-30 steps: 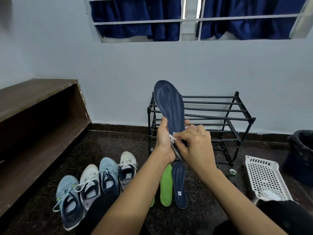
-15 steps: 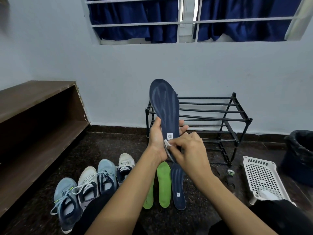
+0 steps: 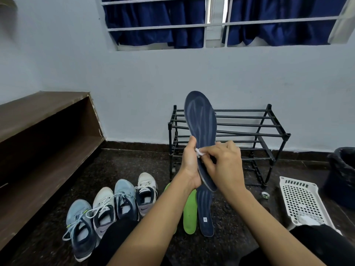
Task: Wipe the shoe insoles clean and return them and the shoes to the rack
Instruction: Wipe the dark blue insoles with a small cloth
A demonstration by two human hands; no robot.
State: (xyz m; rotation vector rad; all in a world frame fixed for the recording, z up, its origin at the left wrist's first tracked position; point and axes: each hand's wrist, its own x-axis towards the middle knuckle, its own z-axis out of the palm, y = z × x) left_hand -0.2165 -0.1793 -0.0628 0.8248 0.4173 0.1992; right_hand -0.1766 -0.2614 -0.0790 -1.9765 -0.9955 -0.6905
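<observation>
My left hand (image 3: pixel 189 163) grips a dark blue insole (image 3: pixel 201 120) by its lower half and holds it upright, toe end up. My right hand (image 3: pixel 223 164) pinches a small white wipe (image 3: pixel 198 152) against the insole's middle. On the dark floor lie a second blue insole (image 3: pixel 206 214) and a green insole (image 3: pixel 190 214), with another green one mostly hidden behind my left arm. Several sneakers (image 3: pixel 115 204), light blue and white, stand in a row at the left. The black metal shoe rack (image 3: pixel 249 131) stands against the wall behind the held insole.
A white perforated plastic basket (image 3: pixel 301 200) holding a crumpled white wipe sits at the right, beside a black bin (image 3: pixel 343 169). A small tape roll (image 3: pixel 265 194) lies near the rack's foot. A brown wooden shelf unit (image 3: pixel 38 131) runs along the left wall.
My right hand with the wipe has slid along the middle of the insole, now covering its small white label. The insole stays upright in my left hand.
</observation>
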